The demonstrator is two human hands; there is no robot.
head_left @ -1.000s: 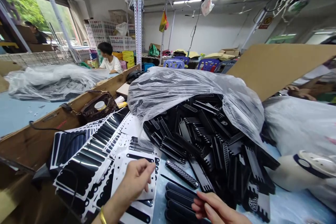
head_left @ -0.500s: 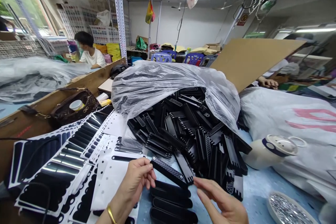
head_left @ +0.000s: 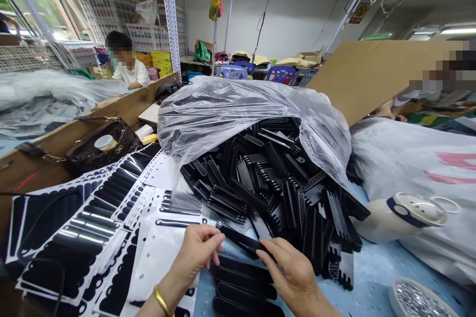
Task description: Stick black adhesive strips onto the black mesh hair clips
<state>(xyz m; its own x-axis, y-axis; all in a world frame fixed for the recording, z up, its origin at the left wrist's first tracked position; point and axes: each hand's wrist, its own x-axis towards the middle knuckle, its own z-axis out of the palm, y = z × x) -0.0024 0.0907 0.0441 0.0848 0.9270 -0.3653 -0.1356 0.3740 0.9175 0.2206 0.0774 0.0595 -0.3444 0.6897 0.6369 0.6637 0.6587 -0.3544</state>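
head view: the right hand (head_left: 293, 270) is narrow, thumb and fingertips pinching one end of a slim black patterned bar with rounded ends (head_left: 240, 237). that bar lies over the middle of the light blue tabletop (head_left: 375, 262), towards its near edge; whether it is fully lifted, i cannot tell. the left hand (head_left: 195, 252) is curled and narrow by the bar's other end; whether its tips meet or hold anything, i cannot tell.

with the grip so close to one end, the bar could swing or slip, i judge, and its free end could catch the heap of black toothed plastic pieces (head_left: 238, 198) spilling from the clear plastic bag (head_left: 223, 109). a nudge there might start a slide. a low wrist could also push the row of flat black rounded strips (head_left: 241, 290) out of line.

along the tabletop's left edge, white sheets with black strips (head_left: 89, 228) crowd up to a brown wooden board (head_left: 147, 95). freer room lies on the right, between the heap, the cream bottle with a navy band (head_left: 385, 215) and the round white bowl of silvery bits (head_left: 394, 302) at the near right corner.
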